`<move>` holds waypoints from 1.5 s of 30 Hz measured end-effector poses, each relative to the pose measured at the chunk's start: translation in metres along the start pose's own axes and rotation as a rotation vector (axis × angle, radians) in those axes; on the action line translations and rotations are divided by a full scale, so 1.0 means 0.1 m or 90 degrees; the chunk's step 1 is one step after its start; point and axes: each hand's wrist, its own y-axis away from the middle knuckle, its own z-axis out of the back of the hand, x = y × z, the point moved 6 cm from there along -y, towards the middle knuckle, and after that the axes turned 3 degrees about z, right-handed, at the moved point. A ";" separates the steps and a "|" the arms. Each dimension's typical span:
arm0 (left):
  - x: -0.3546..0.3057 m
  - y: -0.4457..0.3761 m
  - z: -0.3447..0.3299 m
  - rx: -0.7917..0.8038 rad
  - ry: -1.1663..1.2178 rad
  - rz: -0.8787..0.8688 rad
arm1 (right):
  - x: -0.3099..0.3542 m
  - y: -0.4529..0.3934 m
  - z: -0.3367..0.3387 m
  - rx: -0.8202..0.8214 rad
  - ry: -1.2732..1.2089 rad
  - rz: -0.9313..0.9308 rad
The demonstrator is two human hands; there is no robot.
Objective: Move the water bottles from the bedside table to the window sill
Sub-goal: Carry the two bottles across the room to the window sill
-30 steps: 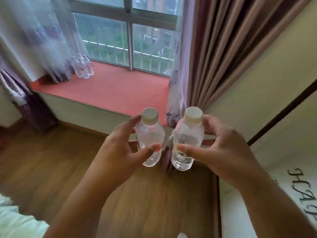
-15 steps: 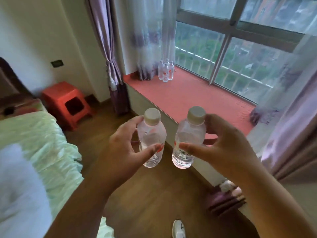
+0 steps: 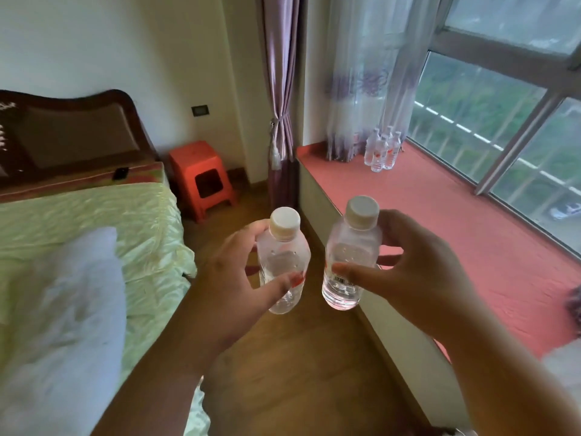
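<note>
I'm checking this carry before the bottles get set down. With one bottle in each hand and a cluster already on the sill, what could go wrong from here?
1. Setting these down close to the bottles on the sill could knock that tight cluster over.
2. The right hand grips the right bottle low, thumb and fingers only; it might slip.
3. The left hand also holds the left bottle, so neither hand is free to steady anything on the red window sill.
</note>
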 end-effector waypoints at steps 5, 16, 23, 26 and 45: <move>0.24 -0.28 -0.02 0.002 0.004 0.050 | -0.13 -0.37 -0.22 0.034 -0.003 -0.008; 0.88 -1.69 0.22 0.034 0.004 0.039 | -0.19 -1.57 -0.82 0.010 0.032 -0.047; 1.33 -2.62 0.57 0.052 -0.010 0.020 | 0.02 -2.43 -1.30 -0.029 0.056 -0.047; 1.47 -2.91 0.67 0.059 -0.009 0.022 | 0.03 -2.67 -1.45 -0.021 0.050 -0.056; 1.96 -5.08 0.75 0.019 -0.043 0.090 | -0.40 -5.31 -1.95 0.049 -0.016 0.012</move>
